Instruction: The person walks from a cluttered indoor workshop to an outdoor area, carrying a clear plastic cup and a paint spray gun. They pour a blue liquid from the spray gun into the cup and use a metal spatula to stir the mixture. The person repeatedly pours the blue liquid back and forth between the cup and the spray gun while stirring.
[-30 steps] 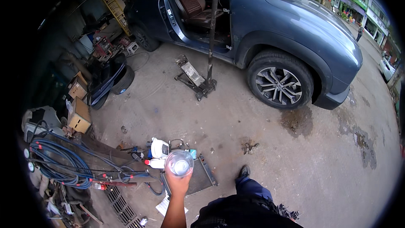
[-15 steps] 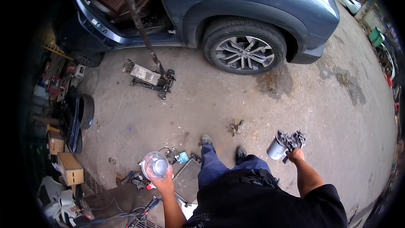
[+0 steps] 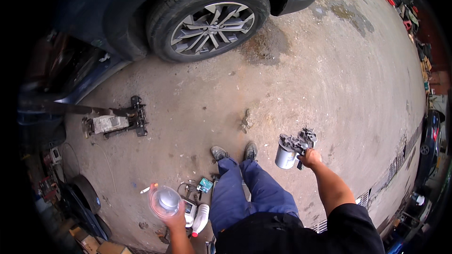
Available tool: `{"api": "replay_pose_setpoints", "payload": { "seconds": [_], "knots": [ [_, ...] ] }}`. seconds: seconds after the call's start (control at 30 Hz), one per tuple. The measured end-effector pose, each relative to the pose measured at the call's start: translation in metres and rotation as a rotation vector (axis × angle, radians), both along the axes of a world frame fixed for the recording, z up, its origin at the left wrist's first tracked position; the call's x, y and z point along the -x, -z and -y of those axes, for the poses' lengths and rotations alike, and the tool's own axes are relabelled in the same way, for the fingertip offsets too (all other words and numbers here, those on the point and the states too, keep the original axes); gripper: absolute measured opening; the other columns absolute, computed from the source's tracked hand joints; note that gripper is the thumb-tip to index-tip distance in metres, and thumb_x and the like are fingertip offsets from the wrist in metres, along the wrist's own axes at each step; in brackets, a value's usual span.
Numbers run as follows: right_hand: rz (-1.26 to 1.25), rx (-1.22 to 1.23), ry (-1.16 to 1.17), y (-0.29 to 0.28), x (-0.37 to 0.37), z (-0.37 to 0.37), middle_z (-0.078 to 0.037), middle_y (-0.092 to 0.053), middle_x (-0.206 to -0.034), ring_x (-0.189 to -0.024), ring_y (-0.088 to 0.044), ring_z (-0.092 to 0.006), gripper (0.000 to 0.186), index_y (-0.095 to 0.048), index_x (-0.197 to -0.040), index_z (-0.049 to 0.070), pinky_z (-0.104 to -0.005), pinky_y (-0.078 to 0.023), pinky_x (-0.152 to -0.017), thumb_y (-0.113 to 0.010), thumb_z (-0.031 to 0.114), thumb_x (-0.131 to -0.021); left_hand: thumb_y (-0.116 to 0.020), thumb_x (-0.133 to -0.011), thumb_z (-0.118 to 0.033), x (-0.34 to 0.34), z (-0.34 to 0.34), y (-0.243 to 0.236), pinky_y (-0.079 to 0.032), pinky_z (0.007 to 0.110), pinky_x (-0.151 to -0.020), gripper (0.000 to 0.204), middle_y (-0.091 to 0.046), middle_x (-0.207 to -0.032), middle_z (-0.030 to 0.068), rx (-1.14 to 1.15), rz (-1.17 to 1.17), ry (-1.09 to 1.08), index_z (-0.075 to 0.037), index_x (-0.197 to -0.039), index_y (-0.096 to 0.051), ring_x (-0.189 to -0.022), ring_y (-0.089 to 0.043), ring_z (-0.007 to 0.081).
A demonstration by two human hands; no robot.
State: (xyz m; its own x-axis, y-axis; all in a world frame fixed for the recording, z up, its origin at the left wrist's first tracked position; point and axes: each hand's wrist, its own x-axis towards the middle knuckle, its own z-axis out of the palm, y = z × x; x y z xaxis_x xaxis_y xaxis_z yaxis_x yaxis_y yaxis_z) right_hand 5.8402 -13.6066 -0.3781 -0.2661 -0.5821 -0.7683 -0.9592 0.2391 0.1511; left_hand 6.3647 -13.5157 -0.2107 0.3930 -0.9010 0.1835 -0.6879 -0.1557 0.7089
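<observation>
Well off the wheel's [image 3: 212, 29] edge, left hand [image 3: 177, 217] holds cup [image 3: 165, 202], right hand [image 3: 310, 158] canister [image 3: 285, 158].

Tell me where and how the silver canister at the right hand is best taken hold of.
Probably around the smooth, rounded wall of the silver canister, from the left: that side is exposed, while irregular dark parts overlap its top and the right hand is on the other side.
</observation>
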Motion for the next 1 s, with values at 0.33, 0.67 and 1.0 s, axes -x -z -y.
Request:
{"api": "replay_pose_setpoints", "payload": {
  "seconds": [0.33,0.67,1.0],
  "knots": [
    [0.041,-0.015,0.161,0.208,-0.014,0.025,-0.017,-0.062,-0.116,-0.103,-0.064,-0.0332,0.053,-0.061,-0.109,0.004,-0.0419,-0.052,-0.087,-0.063,0.050,-0.083,-0.077,-0.074,-0.053,0.048,0.055,0.161,-0.034,0.052,-0.108,0.089,-0.030,-0.148,0.0206,-0.130,-0.245,0.103,-0.006,-0.135,-0.032,-0.136,-0.033,0.0352],
    [0.137,0.522,0.352,0.355,-0.030,0.063,-0.018,-0.059,-0.101,-0.090,-0.064,-0.0397,0.046,-0.057,-0.099,0.003,-0.0475,-0.052,-0.077,-0.066,0.045,-0.083,-0.074,-0.076,-0.054,0.072,0.097,0.254,-0.034,0.049,-0.108,0.086,-0.031,-0.147,0.0208,-0.126,-0.138,0.174,-0.008,-0.136,-0.032,-0.135,-0.033,0.0356],
    [0.406,-0.085,0.220,0.321,-0.036,-0.072,-0.020,-0.059,-0.117,-0.108,-0.059,-0.0369,0.031,-0.058,-0.112,0.008,-0.0448,-0.048,-0.092,-0.052,0.026,-0.087,-0.073,-0.078,-0.052,0.086,0.106,0.235,-0.035,0.049,-0.108,0.086,-0.030,-0.148,0.0219,-0.129,-0.163,0.245,-0.008,-0.137,-0.030,-0.135,-0.034,0.0359]
  ]
}}
